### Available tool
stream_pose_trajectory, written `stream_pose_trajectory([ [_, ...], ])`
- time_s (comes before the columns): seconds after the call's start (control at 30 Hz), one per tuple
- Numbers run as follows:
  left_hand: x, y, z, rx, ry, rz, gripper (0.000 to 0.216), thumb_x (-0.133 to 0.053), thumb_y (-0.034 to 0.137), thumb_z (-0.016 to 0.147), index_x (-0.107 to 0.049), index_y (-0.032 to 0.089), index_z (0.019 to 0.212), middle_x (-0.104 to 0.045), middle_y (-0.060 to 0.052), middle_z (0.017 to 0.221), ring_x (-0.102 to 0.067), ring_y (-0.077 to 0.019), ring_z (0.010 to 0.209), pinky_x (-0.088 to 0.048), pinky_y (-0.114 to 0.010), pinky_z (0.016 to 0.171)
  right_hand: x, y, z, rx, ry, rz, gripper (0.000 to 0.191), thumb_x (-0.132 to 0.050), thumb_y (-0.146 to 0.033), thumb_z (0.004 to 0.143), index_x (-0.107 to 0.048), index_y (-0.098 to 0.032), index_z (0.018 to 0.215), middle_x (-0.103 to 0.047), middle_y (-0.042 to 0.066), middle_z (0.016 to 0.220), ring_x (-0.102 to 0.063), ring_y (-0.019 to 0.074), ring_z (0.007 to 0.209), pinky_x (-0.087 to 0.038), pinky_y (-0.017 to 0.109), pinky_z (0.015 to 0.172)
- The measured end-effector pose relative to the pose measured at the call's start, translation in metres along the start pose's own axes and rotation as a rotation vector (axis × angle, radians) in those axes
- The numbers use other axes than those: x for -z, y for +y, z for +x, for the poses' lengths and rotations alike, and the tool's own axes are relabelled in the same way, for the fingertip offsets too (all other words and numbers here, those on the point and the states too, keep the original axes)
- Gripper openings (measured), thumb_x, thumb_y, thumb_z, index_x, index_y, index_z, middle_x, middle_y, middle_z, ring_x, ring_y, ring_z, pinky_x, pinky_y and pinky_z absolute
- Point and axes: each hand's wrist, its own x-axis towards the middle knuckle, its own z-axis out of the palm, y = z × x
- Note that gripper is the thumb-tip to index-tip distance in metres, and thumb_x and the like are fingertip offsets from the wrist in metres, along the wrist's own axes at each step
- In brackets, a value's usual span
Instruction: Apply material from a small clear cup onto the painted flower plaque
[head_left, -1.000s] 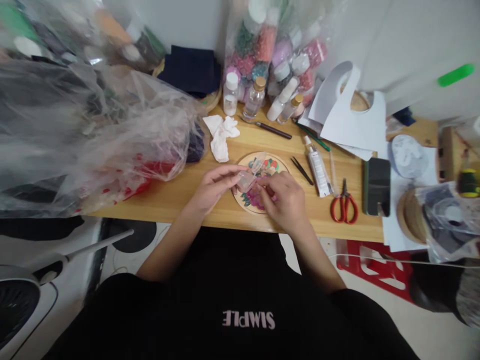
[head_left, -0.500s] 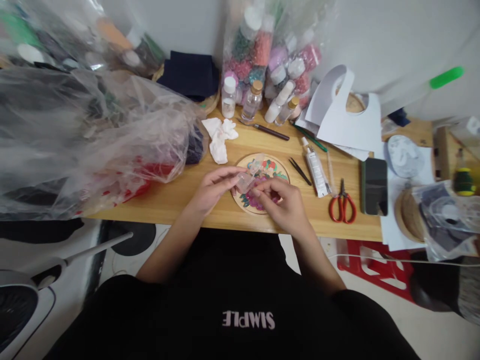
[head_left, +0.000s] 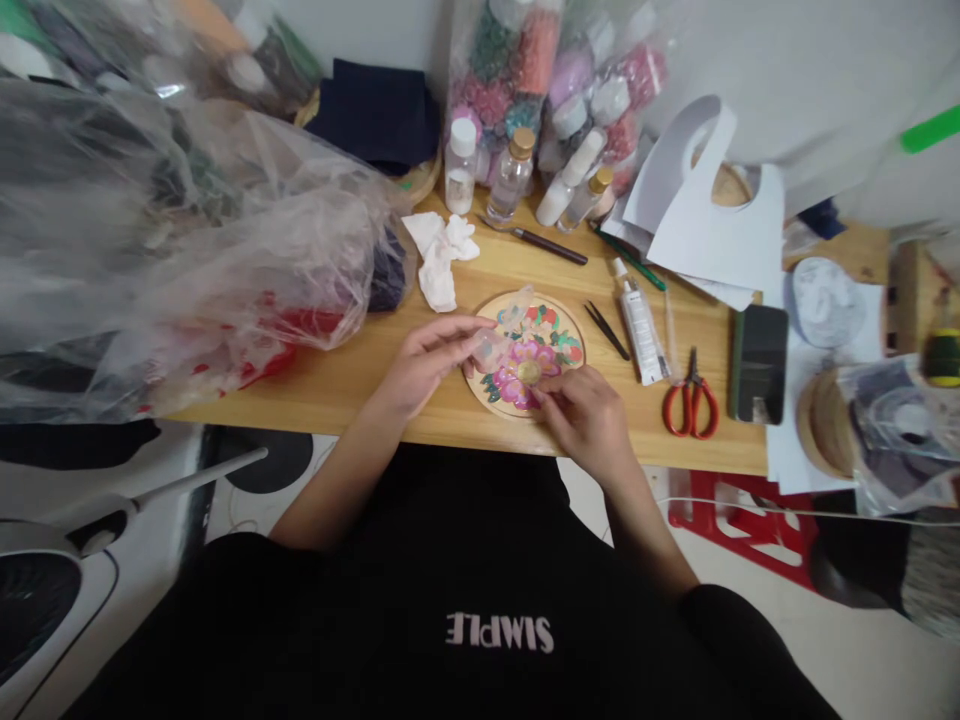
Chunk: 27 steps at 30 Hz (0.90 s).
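A round wooden plaque lies near the table's front edge, decorated with a large pink-purple flower and smaller red and green motifs. Over its left side, my left hand pinches a small clear plastic box, whose transparent lid appears to stand open. My right hand is at the plaque's lower right, thumb and fingertips pressed together close to the flower. Whatever those fingertips hold, if anything, is too small to make out.
Black tweezers, a white tube, red-handled pliers and a phone lie to the right. Behind are a dark-handled tool, crumpled tissue and small bottles. A large plastic bag fills the left.
My right hand has moved right, away from the clear box, to the flower's lower right edge, uncovering its yellowish centre. My left hand still holds the box. The view has shifted slightly.
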Motion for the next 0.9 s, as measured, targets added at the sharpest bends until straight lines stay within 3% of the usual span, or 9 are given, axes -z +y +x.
stream_pose_trajectory([
  [0.9, 0.002, -0.0019, 0.0008, -0.01, -0.018, -0.005, 0.02, -0.079, 0.03, 0.072, -0.077, 0.021, 0.091, -0.075, -0.002, 0.086, -0.064, -0.01, 0.064, -0.047, -0.021, 0.056, 0.0019, -0.0023, 0.0008, 0.063, -0.009, -0.03, 0.01, -0.059, -0.019, 0.09, -0.063, -0.02, 0.081, -0.068, 0.004, 0.071, -0.058, 0.0187, 0.068, -0.046, 0.032, 0.065],
])
